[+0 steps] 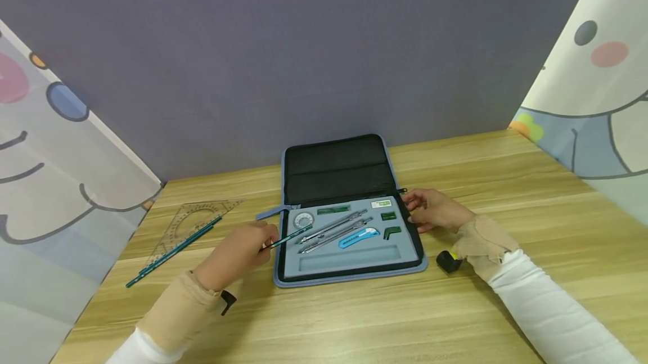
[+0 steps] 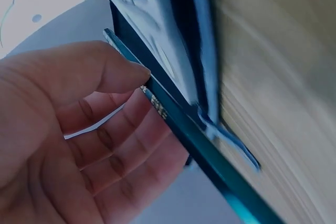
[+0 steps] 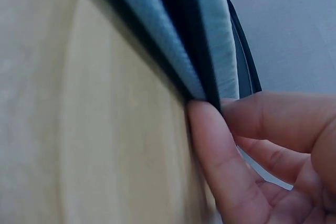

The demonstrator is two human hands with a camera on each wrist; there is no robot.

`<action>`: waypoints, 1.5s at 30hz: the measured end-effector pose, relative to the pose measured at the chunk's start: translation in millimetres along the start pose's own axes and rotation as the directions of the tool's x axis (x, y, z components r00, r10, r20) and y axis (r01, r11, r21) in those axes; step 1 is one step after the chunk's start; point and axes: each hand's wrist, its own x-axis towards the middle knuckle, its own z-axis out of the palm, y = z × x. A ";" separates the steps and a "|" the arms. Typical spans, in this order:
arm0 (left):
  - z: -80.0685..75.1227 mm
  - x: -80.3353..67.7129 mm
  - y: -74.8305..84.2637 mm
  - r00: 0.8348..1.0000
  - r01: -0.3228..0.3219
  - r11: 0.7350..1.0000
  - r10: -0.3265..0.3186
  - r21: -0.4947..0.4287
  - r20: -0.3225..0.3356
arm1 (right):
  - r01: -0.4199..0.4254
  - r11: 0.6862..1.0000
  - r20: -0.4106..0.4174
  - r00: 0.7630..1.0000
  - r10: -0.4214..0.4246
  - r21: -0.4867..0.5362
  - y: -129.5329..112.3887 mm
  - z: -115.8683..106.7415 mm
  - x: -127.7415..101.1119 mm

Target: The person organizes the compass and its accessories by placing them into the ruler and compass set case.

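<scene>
the left hand [image 1: 238, 252] pinches a teal pencil [image 1: 287, 238] whose tip hovers over the open case [image 1: 349, 274] on the surface [image 1: 354, 319], the right hand [image 1: 432, 210] gripping its right edge, so a loose pinch could drop the pencil across the compasses [image 1: 334, 228].

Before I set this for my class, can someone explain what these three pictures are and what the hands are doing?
No machine here: a person works with bare hands. The wide picture comes from a camera on the head; the two close ones from cameras on each wrist. On the wooden table lies an open drawing case with compasses and a blue knife in its tray. The left hand pinches a green pencil beside the case. The right hand grips the case's right edge. A clear set square and more pencils lie at the left.
</scene>
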 end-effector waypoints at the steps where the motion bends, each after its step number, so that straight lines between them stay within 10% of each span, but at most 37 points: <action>1: 1.5 1.0 3.6 1.000 -0.009 1.000 0.009 -0.001 -0.003 | -0.001 1.000 -0.001 1.000 0.001 -0.004 -0.1 0.2 0.2; 32: 26.4 50.9 85.0 0.984 -0.173 0.984 0.170 0.045 0.059 | 0.004 1.000 -0.005 1.000 -0.004 -0.006 0.0 -1.5 -2.0; 45: 39.3 60.6 89.8 0.982 -0.181 0.979 0.173 0.094 0.080 | 0.011 1.000 0.000 1.000 -0.011 0.005 -1.8 -0.2 -2.4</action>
